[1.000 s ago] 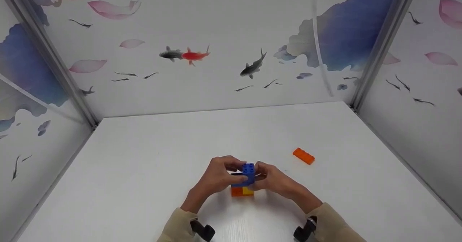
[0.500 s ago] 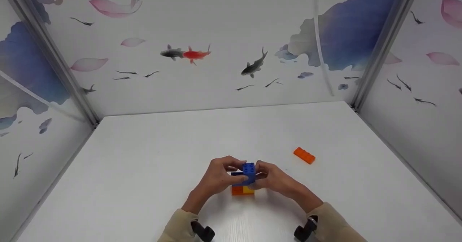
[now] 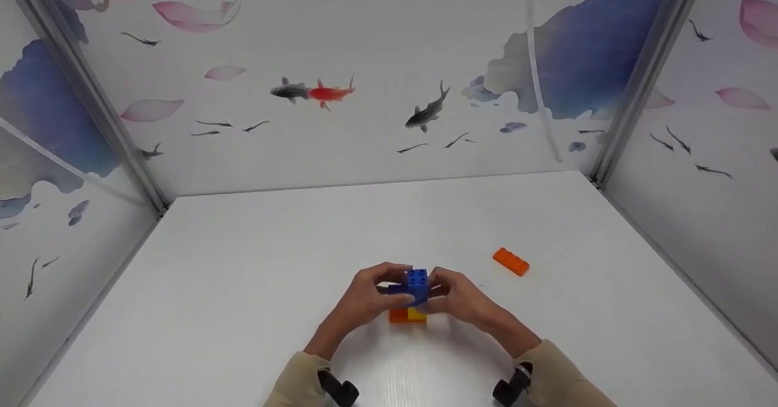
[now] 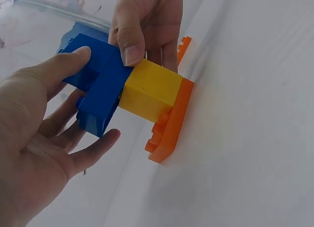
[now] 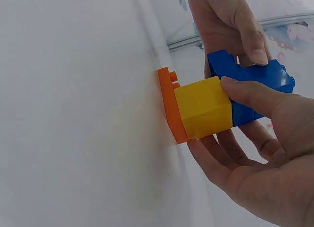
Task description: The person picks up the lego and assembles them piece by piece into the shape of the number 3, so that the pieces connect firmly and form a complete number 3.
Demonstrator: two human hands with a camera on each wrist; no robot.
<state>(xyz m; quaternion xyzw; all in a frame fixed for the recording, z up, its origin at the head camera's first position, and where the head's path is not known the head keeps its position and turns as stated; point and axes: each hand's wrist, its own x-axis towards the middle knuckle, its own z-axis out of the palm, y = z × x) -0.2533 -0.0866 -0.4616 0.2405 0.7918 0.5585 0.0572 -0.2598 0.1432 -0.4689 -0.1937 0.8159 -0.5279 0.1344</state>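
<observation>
Both hands hold one stack of toy building bricks above the white table. At its bottom lies a thin orange plate brick (image 4: 177,121), with a yellow block (image 4: 152,87) standing on one end of it. Over the yellow block runs a longer blue brick (image 4: 105,97), overhanging to the left, topped by a small blue block (image 3: 417,277) with four studs. My left hand (image 3: 371,294) pinches the small blue block, thumb on its near face. My right hand (image 3: 459,297) grips from the right, its thumb where yellow meets blue (image 5: 230,92) and its fingers curled behind.
A loose orange plate brick (image 3: 511,262) lies on the white table (image 3: 273,291), beyond the right hand. White panels (image 3: 377,42) printed with fish and petals enclose the table at the back and both sides.
The stack and both hands have shifted slightly up and away in the head view. The grip looks unchanged, and the loose orange plate brick stays in place.
</observation>
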